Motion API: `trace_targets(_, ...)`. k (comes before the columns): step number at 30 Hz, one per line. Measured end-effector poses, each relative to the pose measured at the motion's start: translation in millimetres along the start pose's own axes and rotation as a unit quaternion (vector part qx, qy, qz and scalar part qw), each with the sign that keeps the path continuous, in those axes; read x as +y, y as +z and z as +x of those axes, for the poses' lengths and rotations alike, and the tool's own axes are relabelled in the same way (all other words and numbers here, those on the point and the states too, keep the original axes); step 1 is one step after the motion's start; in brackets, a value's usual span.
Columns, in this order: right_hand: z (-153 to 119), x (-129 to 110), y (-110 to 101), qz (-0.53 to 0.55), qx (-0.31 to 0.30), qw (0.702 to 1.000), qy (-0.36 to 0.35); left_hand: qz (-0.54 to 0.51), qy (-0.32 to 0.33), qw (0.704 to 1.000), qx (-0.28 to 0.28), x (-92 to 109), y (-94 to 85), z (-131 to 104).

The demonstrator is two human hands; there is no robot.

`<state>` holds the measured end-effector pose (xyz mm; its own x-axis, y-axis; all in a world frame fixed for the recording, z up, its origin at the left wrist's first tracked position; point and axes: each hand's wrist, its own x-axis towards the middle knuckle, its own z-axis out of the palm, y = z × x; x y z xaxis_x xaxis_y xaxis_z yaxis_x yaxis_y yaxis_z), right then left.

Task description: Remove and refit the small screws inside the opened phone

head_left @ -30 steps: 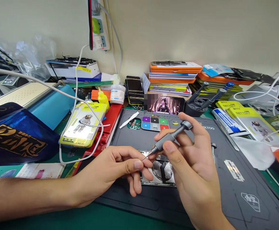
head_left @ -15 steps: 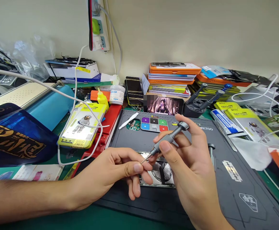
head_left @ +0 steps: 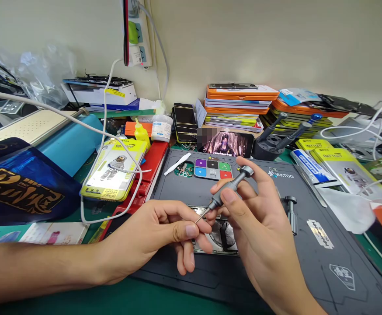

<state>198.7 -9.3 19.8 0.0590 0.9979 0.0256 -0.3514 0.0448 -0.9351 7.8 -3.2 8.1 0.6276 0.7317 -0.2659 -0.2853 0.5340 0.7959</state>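
Note:
My right hand (head_left: 259,218) grips a grey precision screwdriver (head_left: 225,194), held slanted with its thin shaft pointing down to the left. The thumb and forefinger of my left hand (head_left: 174,227) are pinched together at the screwdriver's tip. Anything tiny between those fingertips is hidden. Below both hands an opened phone (head_left: 215,249) lies on the dark work mat (head_left: 191,278), partly covered by the fingers. A round part and a black strip show inside it. A second grey screwdriver (head_left: 291,214) is on the mat, just right of my right hand.
A white pry tool (head_left: 177,164), a small circuit board (head_left: 185,170) and a colour-marked pad (head_left: 212,169) sit toward the mat's back. Behind them a phone (head_left: 225,143) plays video beside a screwdriver stand (head_left: 269,146). A razor blade (head_left: 320,234) lies at right; a white cable (head_left: 138,192) loops at left.
The view has shifted slightly, so the surroundings sit a little differently in the picture. Both hands keep nearly the same pose, with the screwdriver tip still at my left fingertips.

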Motion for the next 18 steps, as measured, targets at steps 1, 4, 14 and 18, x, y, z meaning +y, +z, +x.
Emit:
trace_targets(1, 0.6, 0.1, 0.0, 0.004, -0.001, 1.0, 0.005, -0.001, 0.001, 1.0, -0.002, -0.1, -0.3, 0.1)
trace_targets(4, 1.0, 0.6, -0.8, 0.011, -0.007, 1.0, 0.015, 0.009, 0.003, 1.0, -0.01, -0.1, -0.5, 0.7)
trace_targets(14, 2.0, 3.7, -4.6, -0.013, -0.002, 1.0, 0.02, 0.002, -0.097, 0.994, -0.048, -4.0, -0.5, 1.7)
trace_targets(18, 1.2, 2.4, -1.2, -0.06, 0.023, 0.997, -0.05, -0.001, -0.138, 0.986, -0.091, -9.0, -3.1, 0.5)
